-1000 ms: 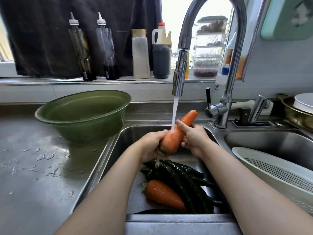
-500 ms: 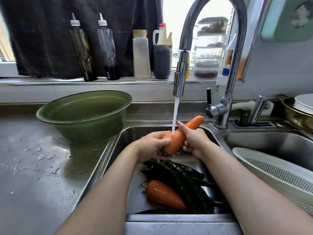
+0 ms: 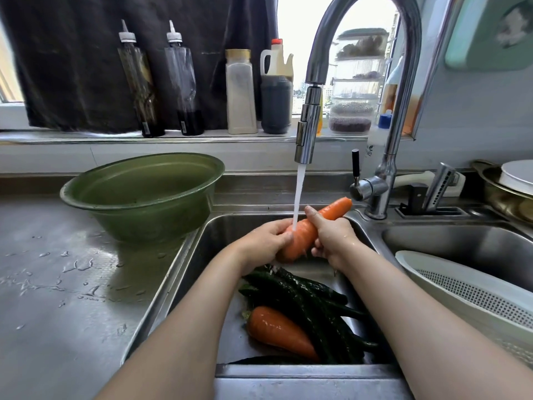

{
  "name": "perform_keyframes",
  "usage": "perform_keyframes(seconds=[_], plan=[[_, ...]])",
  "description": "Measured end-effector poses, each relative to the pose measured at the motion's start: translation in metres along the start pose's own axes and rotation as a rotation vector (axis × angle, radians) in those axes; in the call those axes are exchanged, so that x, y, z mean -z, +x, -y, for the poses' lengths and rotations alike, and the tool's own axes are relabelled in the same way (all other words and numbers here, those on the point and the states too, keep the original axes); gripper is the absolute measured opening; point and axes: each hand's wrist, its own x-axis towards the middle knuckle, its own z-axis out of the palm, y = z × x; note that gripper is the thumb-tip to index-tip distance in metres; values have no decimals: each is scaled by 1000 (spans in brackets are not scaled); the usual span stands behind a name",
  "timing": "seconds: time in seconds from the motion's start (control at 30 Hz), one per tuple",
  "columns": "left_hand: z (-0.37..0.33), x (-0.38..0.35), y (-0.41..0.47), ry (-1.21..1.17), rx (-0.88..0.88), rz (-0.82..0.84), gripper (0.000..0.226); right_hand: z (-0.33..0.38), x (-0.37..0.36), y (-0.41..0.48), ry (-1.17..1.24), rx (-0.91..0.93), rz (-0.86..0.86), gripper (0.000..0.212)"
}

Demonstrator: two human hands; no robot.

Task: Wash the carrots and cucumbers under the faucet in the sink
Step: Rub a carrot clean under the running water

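Note:
Water runs from the chrome faucet (image 3: 310,134) onto an orange carrot (image 3: 305,233) held over the left sink basin (image 3: 230,226). My left hand (image 3: 264,243) grips its thick lower end. My right hand (image 3: 331,236) wraps its middle, and the thin tip sticks out up and to the right. On the basin floor below lie several dark green cucumbers (image 3: 305,301) and a second wet carrot (image 3: 278,332).
A green plastic bowl (image 3: 141,194) stands on the wet steel counter (image 3: 57,284) to the left. A white colander (image 3: 467,295) leans in the right basin. Bottles and jars line the windowsill behind. A metal pot with a white plate (image 3: 513,183) sits far right.
The carrot has tilted flatter and shifted right, its tip now nearer the faucet base. Both hands have slid along it under the stream.

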Motion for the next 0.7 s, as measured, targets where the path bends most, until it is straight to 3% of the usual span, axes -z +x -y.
perform_keyframes(seconds=[0.07, 0.13, 0.23, 0.27, 0.33, 0.43, 0.5, 0.57, 0.63, 0.7], plan=[[4, -2, 3, 65, -17, -58, 34, -1, 0, 0, -4, -2, 0, 40], [3, -8, 10, 203, -11, -268, 24, 1, -4, -2, 15, 1, 18, 40], [-3, -13, 15, 312, 16, -560, 41, 1, -13, -3, 60, 22, 56, 38], [-1, -12, 16, 328, 22, -570, 40, 0, -14, -3, 64, 26, 49, 38], [5, -6, 19, 300, -2, -401, 23, 1, -11, -2, 47, 17, 8, 40], [10, -6, 13, 191, 22, -87, 39, -2, -3, 2, 8, -16, -26, 38], [6, -10, 13, 193, 14, -160, 39, -3, -2, 4, 14, -11, -23, 39], [-2, -16, 14, 281, 11, -340, 30, -2, -5, 6, 20, 9, 10, 39], [-5, -21, 17, 366, 59, -496, 37, -1, -8, 7, 31, 16, 57, 34], [-7, -20, 18, 307, 108, -623, 37, -3, -9, 7, 54, 14, 112, 29]])
